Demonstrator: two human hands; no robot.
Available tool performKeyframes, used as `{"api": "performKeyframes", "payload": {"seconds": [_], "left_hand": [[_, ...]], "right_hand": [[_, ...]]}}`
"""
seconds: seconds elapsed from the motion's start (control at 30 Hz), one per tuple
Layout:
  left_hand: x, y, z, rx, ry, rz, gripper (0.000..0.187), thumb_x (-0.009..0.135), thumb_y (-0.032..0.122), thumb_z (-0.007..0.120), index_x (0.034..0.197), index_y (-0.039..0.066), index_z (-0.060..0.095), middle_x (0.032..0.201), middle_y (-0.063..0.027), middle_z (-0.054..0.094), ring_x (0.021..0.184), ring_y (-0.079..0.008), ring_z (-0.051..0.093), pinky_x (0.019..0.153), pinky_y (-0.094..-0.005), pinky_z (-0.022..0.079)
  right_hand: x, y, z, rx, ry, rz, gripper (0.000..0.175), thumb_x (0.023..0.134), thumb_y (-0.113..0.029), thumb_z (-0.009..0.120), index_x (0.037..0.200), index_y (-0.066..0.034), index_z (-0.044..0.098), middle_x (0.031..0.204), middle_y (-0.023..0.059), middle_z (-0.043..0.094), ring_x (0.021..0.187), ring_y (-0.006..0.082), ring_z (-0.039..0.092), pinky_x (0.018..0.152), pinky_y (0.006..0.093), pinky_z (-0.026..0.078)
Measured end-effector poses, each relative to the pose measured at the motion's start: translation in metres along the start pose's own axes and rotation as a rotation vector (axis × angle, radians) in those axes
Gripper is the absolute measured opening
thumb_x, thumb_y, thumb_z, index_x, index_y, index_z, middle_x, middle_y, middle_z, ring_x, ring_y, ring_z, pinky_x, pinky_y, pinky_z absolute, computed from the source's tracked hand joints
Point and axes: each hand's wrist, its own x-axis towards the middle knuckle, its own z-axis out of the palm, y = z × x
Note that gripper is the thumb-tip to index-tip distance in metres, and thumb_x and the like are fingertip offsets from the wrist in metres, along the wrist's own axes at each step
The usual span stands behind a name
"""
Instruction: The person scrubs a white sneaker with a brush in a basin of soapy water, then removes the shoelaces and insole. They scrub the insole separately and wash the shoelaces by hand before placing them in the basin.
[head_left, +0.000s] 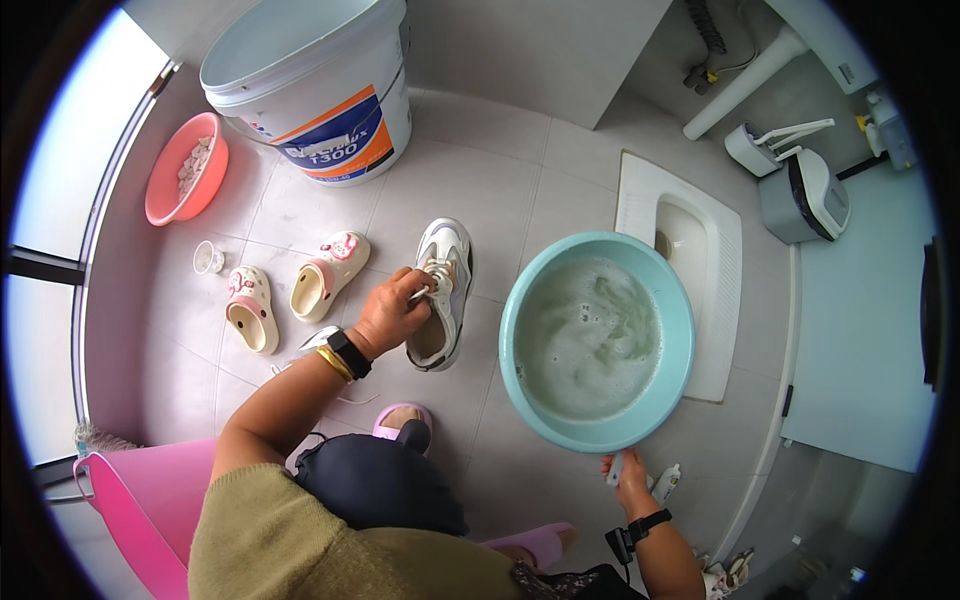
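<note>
My left hand (397, 307) pinches the white shoelace (420, 293) of a white sneaker (448, 300), which stands on the tiled floor with its opening towards me. To the right is a teal basin (512, 390) of cloudy, foamy water. Just below the basin's near rim, my right hand (631, 480) grips a pale grey handle (615, 471); whatever it belongs to is hidden. Partly covered by my left forearm lies another shoe (321, 339) with a loose white lace.
Cream clogs (334, 277), a clear cup (208, 258) and a coral basin (202, 180) lie left, near a large white bucket (337, 105). A squat toilet (716, 300) adjoins the teal basin. A white tube (667, 482) is by my right hand. A pink tub (157, 480) stands lower left.
</note>
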Motion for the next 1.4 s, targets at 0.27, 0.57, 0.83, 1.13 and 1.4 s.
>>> {"api": "performKeyframes", "payload": {"seconds": [0.27, 0.57, 0.83, 1.13, 1.4], "left_hand": [[-0.002, 0.047, -0.025, -0.26, 0.053, 0.088, 0.018, 0.08, -0.001, 0.057, 0.098, 0.005, 0.056, 0.09, -0.0099, 0.056, 0.074, -0.0212, 0.055, 0.069, -0.0298, 0.047], [0.023, 0.178, -0.035, -0.726, -0.31, 0.427, 0.017, 0.083, -0.003, 0.053, 0.098, 0.005, 0.054, 0.095, -0.0034, 0.053, 0.086, -0.0134, 0.05, 0.079, -0.0261, 0.043], [0.03, 0.288, 0.019, -0.772, -0.537, 0.692, 0.02, 0.086, 0.004, 0.072, 0.104, 0.005, 0.065, 0.098, -0.0059, 0.062, 0.093, -0.0206, 0.058, 0.084, -0.0313, 0.047], [0.048, 0.33, 0.02, -0.399, -0.332, 0.744, 0.024, 0.077, 0.003, 0.078, 0.099, 0.006, 0.069, 0.094, -0.0091, 0.062, 0.086, -0.0226, 0.06, 0.081, -0.0343, 0.048], [0.027, 0.387, 0.091, -0.246, -0.235, 1.168, 0.024, 0.074, 0.003, 0.078, 0.096, 0.008, 0.072, 0.081, -0.0052, 0.059, 0.072, -0.0234, 0.057, 0.069, -0.0355, 0.044]], "right_hand": [[-0.016, -0.035, -0.024, -0.713, -0.057, 0.208, 0.03, 0.099, -0.026, 0.052, 0.097, 0.001, 0.066, 0.074, 0.0083, 0.064, 0.062, 0.0183, 0.063, 0.055, 0.0326, 0.051], [-0.117, -0.223, 0.034, -0.102, -0.436, -0.632, 0.084, 0.083, -0.047, 0.077, 0.146, -0.0047, 0.04, 0.123, 0.0118, 0.06, 0.109, 0.0174, 0.059, 0.09, 0.0307, 0.047], [-0.162, -0.226, 0.036, 0.449, -0.636, -0.574, 0.107, 0.073, -0.065, 0.076, 0.147, -0.0016, 0.034, 0.14, 0.01, 0.05, 0.128, 0.0203, 0.049, 0.108, 0.0368, 0.041], [-0.176, -0.202, -0.068, 0.501, -0.14, -1.019, 0.105, 0.074, -0.059, 0.078, 0.147, 0.0007, 0.032, 0.141, 0.0129, 0.048, 0.128, 0.0238, 0.05, 0.106, 0.0385, 0.043], [-0.173, -0.192, -0.073, 0.513, -0.257, -0.984, 0.104, 0.072, -0.049, 0.083, 0.147, 0.0001, 0.031, 0.14, 0.0124, 0.048, 0.127, 0.0237, 0.05, 0.106, 0.0375, 0.043]]}}
